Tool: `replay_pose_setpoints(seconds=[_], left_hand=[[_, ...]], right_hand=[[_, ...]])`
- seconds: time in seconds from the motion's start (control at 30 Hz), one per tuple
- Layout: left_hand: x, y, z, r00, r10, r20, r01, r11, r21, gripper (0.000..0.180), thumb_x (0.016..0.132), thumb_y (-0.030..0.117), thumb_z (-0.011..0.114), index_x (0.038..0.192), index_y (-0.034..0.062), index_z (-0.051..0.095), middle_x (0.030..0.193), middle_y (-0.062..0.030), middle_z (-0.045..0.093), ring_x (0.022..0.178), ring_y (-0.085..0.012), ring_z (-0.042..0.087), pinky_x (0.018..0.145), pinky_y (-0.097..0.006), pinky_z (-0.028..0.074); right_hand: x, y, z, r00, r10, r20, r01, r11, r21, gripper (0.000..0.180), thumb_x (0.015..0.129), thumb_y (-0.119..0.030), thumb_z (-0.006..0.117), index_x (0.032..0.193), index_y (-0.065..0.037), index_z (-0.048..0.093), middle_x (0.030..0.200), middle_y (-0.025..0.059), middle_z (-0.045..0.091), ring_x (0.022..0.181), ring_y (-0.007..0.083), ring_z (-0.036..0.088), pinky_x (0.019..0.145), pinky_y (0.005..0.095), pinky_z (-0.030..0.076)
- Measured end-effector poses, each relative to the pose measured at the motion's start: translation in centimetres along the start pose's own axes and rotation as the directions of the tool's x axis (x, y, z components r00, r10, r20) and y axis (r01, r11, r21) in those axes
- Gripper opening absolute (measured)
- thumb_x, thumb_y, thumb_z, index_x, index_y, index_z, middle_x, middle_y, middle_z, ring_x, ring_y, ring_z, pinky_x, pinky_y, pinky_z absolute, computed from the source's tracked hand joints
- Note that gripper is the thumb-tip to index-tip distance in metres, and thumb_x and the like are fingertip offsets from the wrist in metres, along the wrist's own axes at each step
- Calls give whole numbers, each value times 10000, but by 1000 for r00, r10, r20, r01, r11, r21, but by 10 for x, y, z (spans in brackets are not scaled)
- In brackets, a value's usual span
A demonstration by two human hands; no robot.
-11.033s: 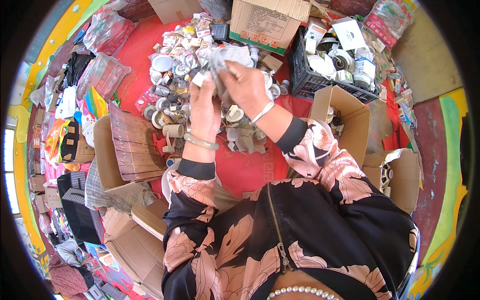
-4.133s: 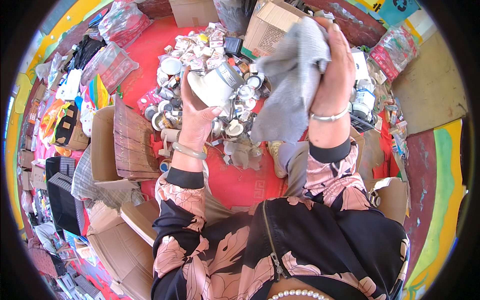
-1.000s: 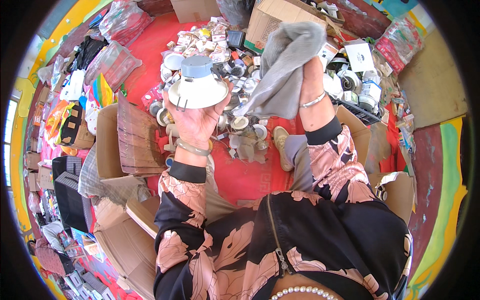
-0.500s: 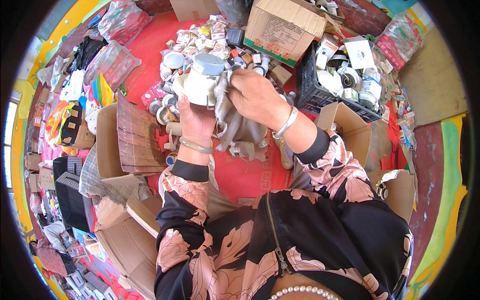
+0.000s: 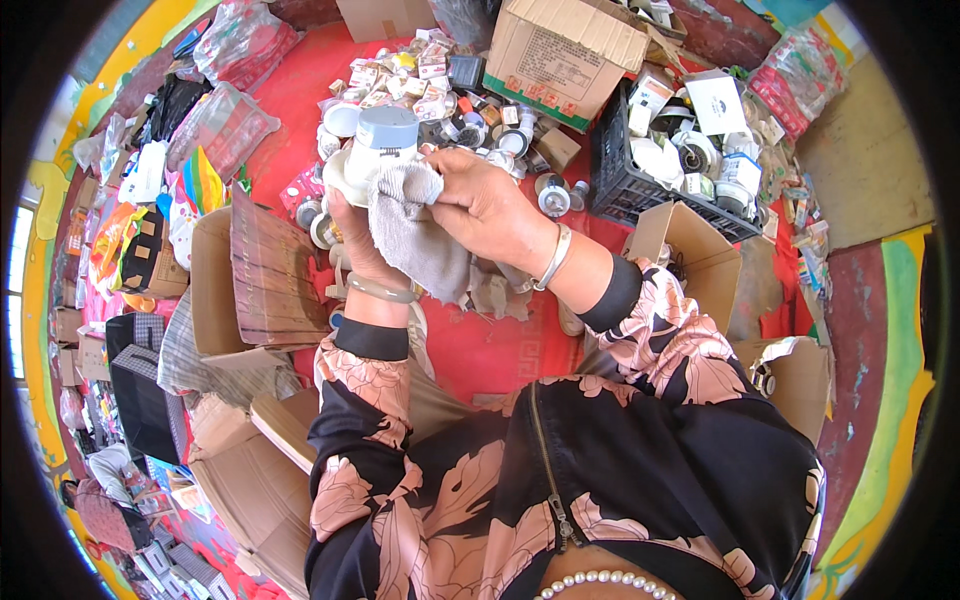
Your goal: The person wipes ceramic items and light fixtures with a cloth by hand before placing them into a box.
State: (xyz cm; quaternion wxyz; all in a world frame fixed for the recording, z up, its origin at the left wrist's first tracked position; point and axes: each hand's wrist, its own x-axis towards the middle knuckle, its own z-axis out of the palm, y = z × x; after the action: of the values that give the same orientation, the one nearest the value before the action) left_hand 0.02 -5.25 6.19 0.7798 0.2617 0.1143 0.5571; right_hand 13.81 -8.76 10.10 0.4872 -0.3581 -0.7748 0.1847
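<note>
My left hand (image 5: 362,243) is closed around the lower side of a white round fixture, which looks like a downlight, with a grey-blue cap (image 5: 388,128) on top. The fixture is held up in front of me. A grey cloth (image 5: 420,238) is pinched in the fingers of my right hand (image 5: 497,208). Part of the cloth lies against the fixture's right side, and the rest hangs down below my hands. It hides some of the fixture and my left fingertips.
Beyond my hands lies a heap of small boxes (image 5: 432,68) and round fixtures on red cloth. A black crate (image 5: 660,203) full of fixtures stands at the right. Open cardboard boxes flank me, one on the left (image 5: 212,285) and one on the right (image 5: 705,265).
Both hands have shifted slightly left with the fixture. My right hand has brought the cloth across the fixture's front, and the cloth is spread wider.
</note>
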Motion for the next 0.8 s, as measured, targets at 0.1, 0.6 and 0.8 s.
replay_pose_setpoints(seconds=[0.1, 0.6, 0.8], left_hand=[[5, 6, -3, 998, -25, 51, 27, 999, -39, 844, 722, 723, 447, 1288, 100, 384, 1235, -94, 475, 1109, -277, 478, 958, -414, 387], [10, 22, -6, 995, 79, 63, -71, 990, -120, 940, 595, 587, 692, 1310, 93, 334, 1287, -123, 414, 1170, -325, 421, 979, -522, 351], [6, 17, -4, 974, 180, 134, -196, 974, 115, 878, 609, 516, 705, 1293, 87, 361, 1263, -81, 450, 1156, -261, 446, 977, -443, 369]], right_hand=[[-2, 2, -3, 996, -78, -38, 75, 995, -73, 287, 653, 74, 553, 901, -50, 627, 970, 118, 589, 914, 282, 555, 804, 344, 453], [10, 0, -38, 956, -59, -288, -97, 861, -500, 106, 711, -98, 571, 780, -33, 618, 725, 141, 544, 716, 330, 554, 639, 397, 463], [1, -1, 1, 985, -50, -164, -5, 949, -315, 101, 693, -54, 591, 777, 2, 605, 720, 145, 537, 673, 327, 539, 599, 379, 458]])
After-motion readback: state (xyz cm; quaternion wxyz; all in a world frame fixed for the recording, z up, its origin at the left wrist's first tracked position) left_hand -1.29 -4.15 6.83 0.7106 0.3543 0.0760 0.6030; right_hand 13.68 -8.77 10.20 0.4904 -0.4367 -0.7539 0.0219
